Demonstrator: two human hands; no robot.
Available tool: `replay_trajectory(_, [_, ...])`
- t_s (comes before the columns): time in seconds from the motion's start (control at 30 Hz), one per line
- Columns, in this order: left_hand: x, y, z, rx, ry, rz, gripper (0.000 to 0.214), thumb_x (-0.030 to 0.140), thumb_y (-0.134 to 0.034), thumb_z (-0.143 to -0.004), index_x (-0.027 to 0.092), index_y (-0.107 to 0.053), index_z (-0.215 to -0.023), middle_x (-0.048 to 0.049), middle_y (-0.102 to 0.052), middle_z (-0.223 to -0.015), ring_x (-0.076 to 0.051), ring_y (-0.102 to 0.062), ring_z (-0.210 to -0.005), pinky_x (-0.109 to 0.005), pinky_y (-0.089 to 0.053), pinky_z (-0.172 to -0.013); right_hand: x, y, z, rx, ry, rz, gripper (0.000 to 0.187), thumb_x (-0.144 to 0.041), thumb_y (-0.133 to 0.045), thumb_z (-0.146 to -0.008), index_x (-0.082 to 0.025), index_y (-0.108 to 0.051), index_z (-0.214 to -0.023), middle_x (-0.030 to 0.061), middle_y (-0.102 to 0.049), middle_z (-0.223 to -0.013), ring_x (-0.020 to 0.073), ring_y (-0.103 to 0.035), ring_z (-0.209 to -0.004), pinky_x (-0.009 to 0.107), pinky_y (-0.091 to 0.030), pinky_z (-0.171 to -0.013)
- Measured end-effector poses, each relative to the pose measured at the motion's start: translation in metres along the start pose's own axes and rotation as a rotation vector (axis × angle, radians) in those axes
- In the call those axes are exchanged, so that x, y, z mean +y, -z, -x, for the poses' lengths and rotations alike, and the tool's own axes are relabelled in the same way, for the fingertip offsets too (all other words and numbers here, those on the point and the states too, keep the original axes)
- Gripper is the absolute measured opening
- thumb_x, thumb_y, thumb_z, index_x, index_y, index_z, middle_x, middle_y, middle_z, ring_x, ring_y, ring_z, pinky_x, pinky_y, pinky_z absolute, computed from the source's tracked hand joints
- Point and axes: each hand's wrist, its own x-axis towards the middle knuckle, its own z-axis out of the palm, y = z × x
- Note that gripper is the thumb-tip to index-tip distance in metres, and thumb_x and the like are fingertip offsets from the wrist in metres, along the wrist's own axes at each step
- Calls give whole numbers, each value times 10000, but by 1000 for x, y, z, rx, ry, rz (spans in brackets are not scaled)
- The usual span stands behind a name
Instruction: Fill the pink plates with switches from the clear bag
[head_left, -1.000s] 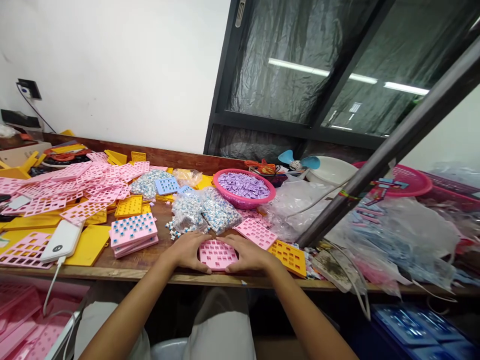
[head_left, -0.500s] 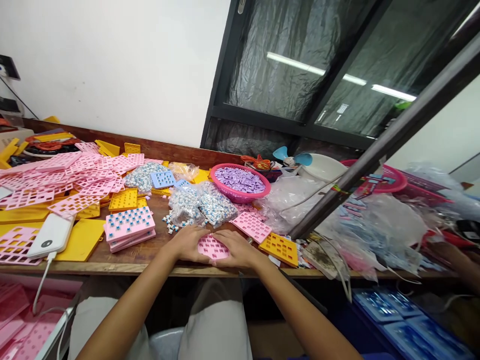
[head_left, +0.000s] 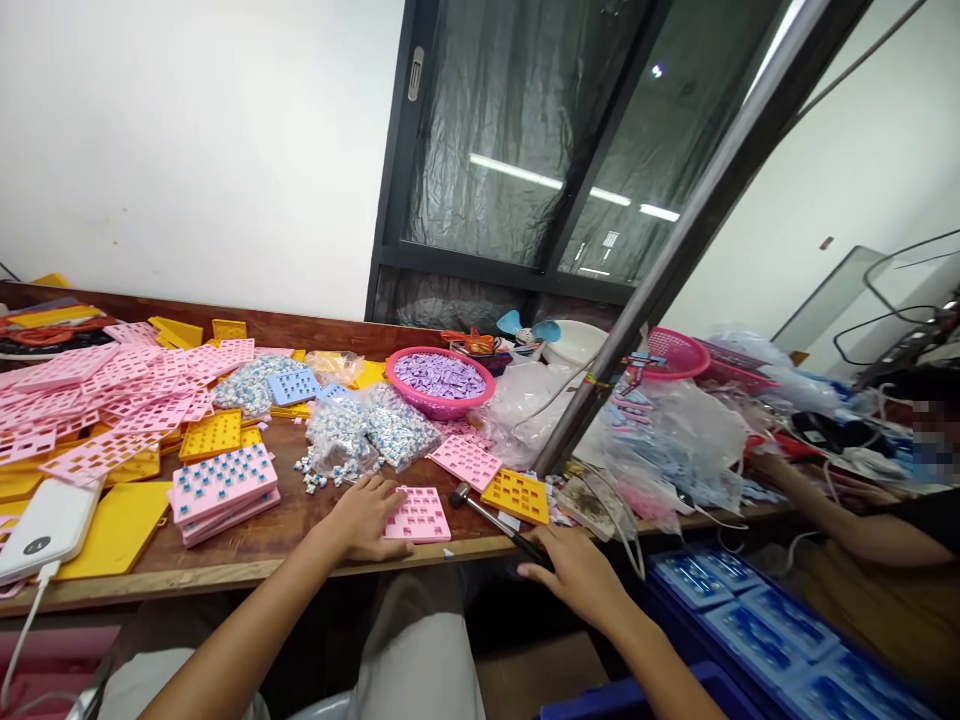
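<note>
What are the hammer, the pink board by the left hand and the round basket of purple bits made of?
Slim black-handled hammer: probably metal, its shaft gleaming; dull black grip, perhaps rubber.
Flat pink holey board: smooth, likely plastic; even colour, crisp holes.
Round pink basket: slightly glossy, likely moulded plastic; perforated sides.

Between the stack of pink plates and the left hand, a strip of bare wood is showing on the table, and it is giving room for a hand to pass. Farther back, the bags of small white and blue pieces are blocking this way. On the right of the pink plate, the gap is being narrow, because the hammer is lying slantwise towards the right hand. Beyond it, a yellow plate is obstructing the passage. The slanting metal pole is closing the right side, with plastic bags crowding behind.
</note>
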Motion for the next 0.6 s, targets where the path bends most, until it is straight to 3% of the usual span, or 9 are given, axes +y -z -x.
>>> replay_trajectory(0.1, [15,-12,-7,-19,122,9,713,681,-357,-954,191,-503,-1451,-155,-566,-1434,-346,-508,-1308,-496,-330,-1131,14,-5,21,-103,-72,11,246,-371,-596,-907,-211,-669,-1079,120,-747,-1037,298,-712,-930,370,-499,-798])
replay_trajectory(0.2, [24,-24,-8,-20,190,5,676,606,-288,-1002,174,-449,-1496,-166,-465,-1542,-346,-412,-1422,-513,-266,-1176,6,0,27,-116,-125,-49,286,-379,-448,-986,-215,-651,-1105,104,-753,-949,300,-731,-857,354,-496,-728])
replay_trajectory(0.37, [24,-33,-4,-34,230,7,717,623,-254,-1007,163,-392,-1540,-163,-343,-1625,-345,-294,-1506,-517,-194,-1221,-22,17,20,-68,-98,-435,428,-498,-344,-1027,-230,-596,-1245,32,-721,-762,258,-708,-763,355,-521,-745])
replay_trajectory(0.47, [24,-33,-4,-40,235,27,740,651,-261,-998,170,-387,-1545,-156,-334,-1631,-335,-281,-1514,-502,-178,-1233,-34,15,13,8,-91,-486,454,-482,-335,-1029,-211,-582,-1297,62,-746,-821,263,-714,-791,367,-528,-773])
replay_trajectory(0.6, [25,-32,-4,-36,246,39,753,647,-251,-1001,144,-380,-1547,-173,-329,-1629,-338,-271,-1517,-497,-166,-1239,-38,5,8,-27,-67,-342,453,-469,-362,-1021,-212,-612,-1297,122,-766,-1050,305,-729,-972,392,-527,-839])
